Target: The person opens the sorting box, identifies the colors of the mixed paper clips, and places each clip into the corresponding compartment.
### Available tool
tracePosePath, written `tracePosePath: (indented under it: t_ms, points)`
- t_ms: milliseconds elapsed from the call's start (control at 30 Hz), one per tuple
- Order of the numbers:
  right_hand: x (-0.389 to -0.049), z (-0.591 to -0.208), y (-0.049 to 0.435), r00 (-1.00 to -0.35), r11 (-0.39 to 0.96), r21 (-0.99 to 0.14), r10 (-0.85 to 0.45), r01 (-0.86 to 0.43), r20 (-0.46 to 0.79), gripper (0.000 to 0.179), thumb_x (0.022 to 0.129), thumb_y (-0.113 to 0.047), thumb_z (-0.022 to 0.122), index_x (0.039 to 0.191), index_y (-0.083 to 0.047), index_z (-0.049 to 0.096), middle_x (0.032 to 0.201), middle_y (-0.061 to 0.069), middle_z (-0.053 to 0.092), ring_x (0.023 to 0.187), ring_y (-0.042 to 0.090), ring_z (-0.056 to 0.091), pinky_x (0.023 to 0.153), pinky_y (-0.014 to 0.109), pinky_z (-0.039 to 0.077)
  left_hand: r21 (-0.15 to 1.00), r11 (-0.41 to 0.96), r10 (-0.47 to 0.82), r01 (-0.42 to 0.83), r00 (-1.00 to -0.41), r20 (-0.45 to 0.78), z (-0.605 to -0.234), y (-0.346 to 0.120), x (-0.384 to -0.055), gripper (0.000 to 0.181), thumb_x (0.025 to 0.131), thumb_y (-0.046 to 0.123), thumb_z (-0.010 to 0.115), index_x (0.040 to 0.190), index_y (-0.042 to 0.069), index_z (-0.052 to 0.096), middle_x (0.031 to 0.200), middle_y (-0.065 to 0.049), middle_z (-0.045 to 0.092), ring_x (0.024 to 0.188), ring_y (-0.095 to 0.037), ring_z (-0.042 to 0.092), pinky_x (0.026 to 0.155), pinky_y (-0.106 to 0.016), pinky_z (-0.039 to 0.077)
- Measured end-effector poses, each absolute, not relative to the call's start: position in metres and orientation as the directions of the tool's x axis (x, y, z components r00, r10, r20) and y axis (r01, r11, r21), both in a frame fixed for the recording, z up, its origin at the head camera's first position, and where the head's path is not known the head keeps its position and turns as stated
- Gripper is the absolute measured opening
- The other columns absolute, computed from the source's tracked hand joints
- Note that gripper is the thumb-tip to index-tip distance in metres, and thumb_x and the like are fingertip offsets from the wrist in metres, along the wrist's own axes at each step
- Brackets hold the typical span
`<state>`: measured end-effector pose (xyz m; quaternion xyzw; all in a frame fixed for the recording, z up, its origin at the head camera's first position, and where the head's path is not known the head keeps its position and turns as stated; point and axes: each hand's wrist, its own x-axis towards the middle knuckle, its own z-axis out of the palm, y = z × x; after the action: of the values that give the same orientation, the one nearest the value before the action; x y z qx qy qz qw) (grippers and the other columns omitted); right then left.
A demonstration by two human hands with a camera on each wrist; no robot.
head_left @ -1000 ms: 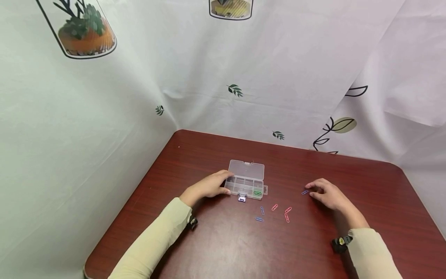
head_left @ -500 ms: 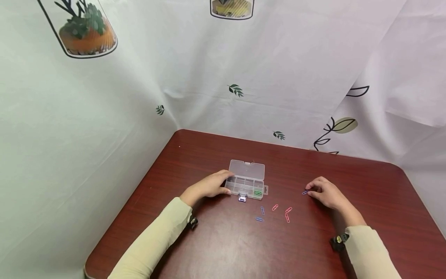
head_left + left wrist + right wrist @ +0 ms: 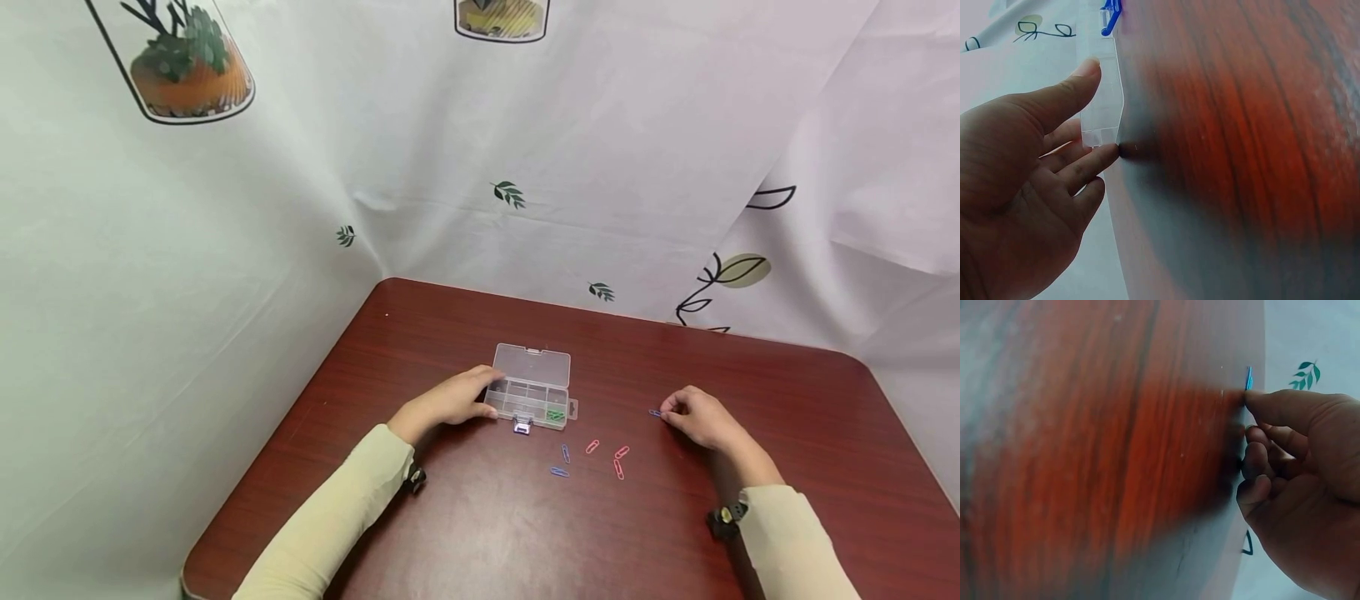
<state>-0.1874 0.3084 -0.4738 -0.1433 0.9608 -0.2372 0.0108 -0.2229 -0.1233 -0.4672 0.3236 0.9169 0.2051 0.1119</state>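
A clear plastic compartment box [image 3: 531, 367] lies on the table with its lid folded back and its blue-tinted latch [image 3: 522, 426] hanging at the front. Green paper clips [image 3: 555, 415] fill one front right compartment. My left hand [image 3: 453, 398] holds the left end of the box, thumb at the front and fingers behind; in the left wrist view its fingertips touch that end. Farther right, my right hand [image 3: 705, 419] pinches a blue paper clip [image 3: 1249, 378] between thumb and forefinger, its free end sticking out at table level. The forefinger is mostly hidden behind the thumb in the right wrist view.
Two blue paper clips [image 3: 566, 453] lie in front of the box. Beside them are three pink paper clips [image 3: 618, 469]. A white patterned cloth [image 3: 420, 133] hangs behind and to the sides of the brown table [image 3: 450, 533].
The right thumb and forefinger have come together on the blue paper clip, which has turned slightly. My left hand and the box have stayed put.
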Motion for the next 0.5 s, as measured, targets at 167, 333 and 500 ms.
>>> tracePosePath:
  t_ms: [167, 333, 500]
  points:
    - [-0.1872, -0.4726, 0.3077, -0.962, 0.849, -0.463, -0.274, -0.254, 0.026, 0.011, 0.087, -0.007, 0.072, 0.077, -0.012, 0.068, 0.085, 0.003, 0.059, 0.080, 0.016, 0.051, 0.071, 0.037, 0.045, 0.452, 0.707, 0.638, 0.544, -0.766, -0.076, -0.4685, -0.1231, -0.2235, 0.065, 0.093, 0.027, 0.074, 0.147, 0.004, 0.047, 0.148, -0.015, 0.049, 0.136, -0.027, 0.049, 0.115, -0.040, 0.039]
    - [-0.1870, -0.4703, 0.3061, -0.962, 0.845, -0.473, -0.274, -0.249, 0.017, 0.011, 0.086, -0.006, 0.070, 0.078, -0.010, 0.065, 0.081, 0.001, 0.058, 0.077, 0.015, 0.051, 0.069, 0.035, 0.044, 0.453, 0.705, 0.640, 0.547, -0.764, -0.074, -0.4689, -0.1231, -0.2236, 0.065, 0.093, 0.026, 0.075, 0.147, 0.003, 0.047, 0.147, -0.015, 0.049, 0.135, -0.026, 0.050, 0.114, -0.040, 0.039]
    - [-0.1855, -0.4698, 0.3050, -0.975, 0.856, -0.477, -0.221, -0.198, 0.008, 0.006, 0.088, -0.006, 0.067, 0.084, -0.009, 0.064, 0.079, 0.000, 0.060, 0.074, 0.015, 0.053, 0.068, 0.034, 0.044, 0.458, 0.696, 0.646, 0.553, -0.761, -0.062, -0.4684, -0.1235, -0.2236, 0.064, 0.093, 0.025, 0.075, 0.146, 0.003, 0.048, 0.146, -0.016, 0.050, 0.133, -0.026, 0.051, 0.113, -0.040, 0.040]
